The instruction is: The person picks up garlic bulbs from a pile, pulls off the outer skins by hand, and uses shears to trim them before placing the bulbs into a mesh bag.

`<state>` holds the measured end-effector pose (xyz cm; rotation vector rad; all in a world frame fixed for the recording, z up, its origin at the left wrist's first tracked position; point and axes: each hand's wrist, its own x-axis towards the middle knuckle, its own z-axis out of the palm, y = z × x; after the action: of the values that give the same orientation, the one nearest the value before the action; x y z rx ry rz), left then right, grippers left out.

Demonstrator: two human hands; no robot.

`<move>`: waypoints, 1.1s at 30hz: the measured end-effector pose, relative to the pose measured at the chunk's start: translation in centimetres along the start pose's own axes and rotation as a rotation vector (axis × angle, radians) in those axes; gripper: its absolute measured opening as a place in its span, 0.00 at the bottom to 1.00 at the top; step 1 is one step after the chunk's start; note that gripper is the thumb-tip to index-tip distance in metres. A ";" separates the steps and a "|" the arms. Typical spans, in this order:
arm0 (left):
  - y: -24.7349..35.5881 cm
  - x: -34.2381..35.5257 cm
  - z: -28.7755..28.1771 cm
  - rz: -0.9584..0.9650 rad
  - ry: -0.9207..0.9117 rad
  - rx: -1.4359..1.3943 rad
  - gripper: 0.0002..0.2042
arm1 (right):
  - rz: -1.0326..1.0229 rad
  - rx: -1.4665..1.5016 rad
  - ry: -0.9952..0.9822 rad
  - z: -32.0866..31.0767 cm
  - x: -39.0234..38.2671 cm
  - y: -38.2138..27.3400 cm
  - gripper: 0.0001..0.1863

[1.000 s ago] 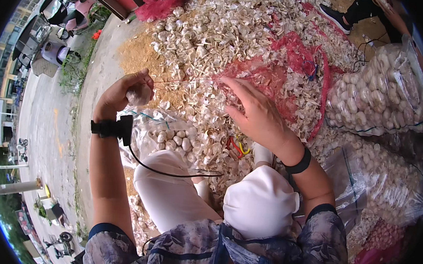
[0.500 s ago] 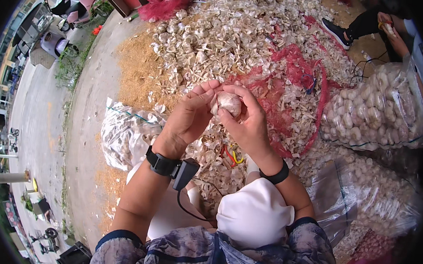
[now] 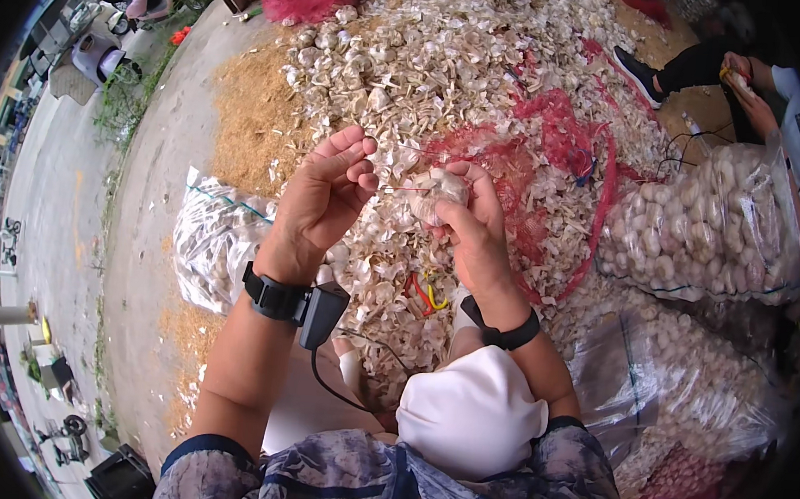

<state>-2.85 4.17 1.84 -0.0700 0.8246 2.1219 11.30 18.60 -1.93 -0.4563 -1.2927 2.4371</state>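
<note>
My right hand (image 3: 480, 232) grips a garlic bulb (image 3: 438, 199) with pale, papery skin between thumb and fingers. To its left, my left hand (image 3: 322, 193) is raised with its fingers closed in a pinch. A thin reddish strand (image 3: 400, 189) stretches across the gap from the bulb to my left hand's fingers. Below both hands, a tool with red and yellow handles (image 3: 429, 293) lies on the heap of garlic skins and stalks (image 3: 412, 83). Its working end is hard to make out.
Clear plastic bags of garlic (image 3: 708, 220) stand at the right, and another bag (image 3: 220, 242) lies at the left. Red netting (image 3: 557, 131) spreads over the heap. A co-worker's hands (image 3: 749, 93) show at the far right. Parked scooters (image 3: 103, 57) stand beyond the concrete.
My left hand has drawn away from the garlic bulb to the left, with the thin strand now stretched between. My right hand keeps the bulb, shifted slightly right.
</note>
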 end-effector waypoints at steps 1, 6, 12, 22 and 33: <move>0.3 0.0 -0.4 0.006 0.001 -0.001 0.10 | 0.001 -0.001 -0.006 0.2 0.1 0.1 0.23; 3.1 0.1 -2.8 -0.019 -0.063 0.381 0.07 | -0.053 0.275 0.071 -0.7 0.2 -1.1 0.25; 5.0 1.0 -4.8 0.451 0.345 0.910 0.06 | -0.100 0.294 -0.065 -0.6 -0.4 -2.3 0.26; -1.1 -1.5 2.2 0.656 -0.161 1.489 0.15 | -0.350 -0.265 -0.077 1.0 -1.0 -1.6 0.37; -3.1 -2.2 2.4 0.915 -0.314 1.697 0.03 | -0.498 -0.537 -0.099 0.7 -0.8 -0.6 0.22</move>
<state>1.38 5.43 2.75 1.6852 2.3966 1.2918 11.79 18.07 -0.93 -0.1132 -1.8466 1.7140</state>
